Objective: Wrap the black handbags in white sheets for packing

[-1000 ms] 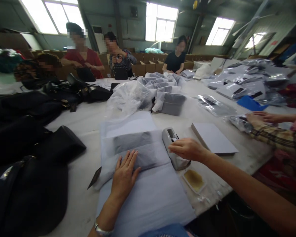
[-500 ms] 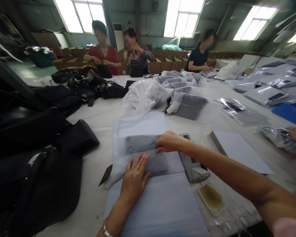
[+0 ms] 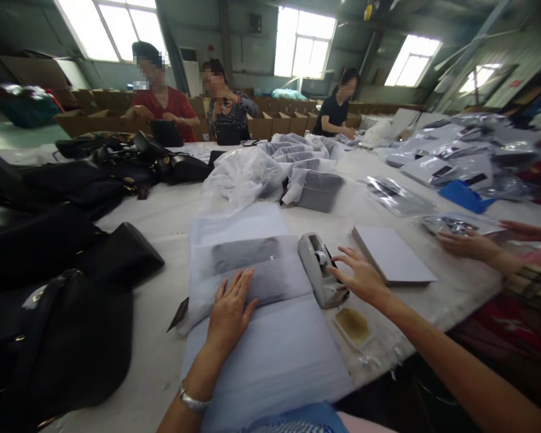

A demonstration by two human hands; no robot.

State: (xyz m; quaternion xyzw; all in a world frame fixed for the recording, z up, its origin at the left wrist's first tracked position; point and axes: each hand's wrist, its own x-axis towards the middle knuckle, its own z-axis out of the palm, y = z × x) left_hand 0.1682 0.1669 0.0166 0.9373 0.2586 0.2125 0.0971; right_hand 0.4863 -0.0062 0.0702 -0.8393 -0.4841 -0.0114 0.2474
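Moved from the wrapped bundle (image 3: pixel 274 278) to beside the tape dispenser (image 3: pixel 314 276) with right grip (image 3: pixel 364 279) released; resting open with left grip (image 3: pixel 228 316) on the bundle, atop paper (image 3: pixel 270 358) on the counter (image 3: pixel 151 337). Risk of unfolding under too light a press.

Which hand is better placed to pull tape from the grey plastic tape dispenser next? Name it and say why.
Right, most likely: the right hand is open beside the dispenser, fingers close to its roll, while the left hand lies flat on the grey, paper-wrapped bundle.
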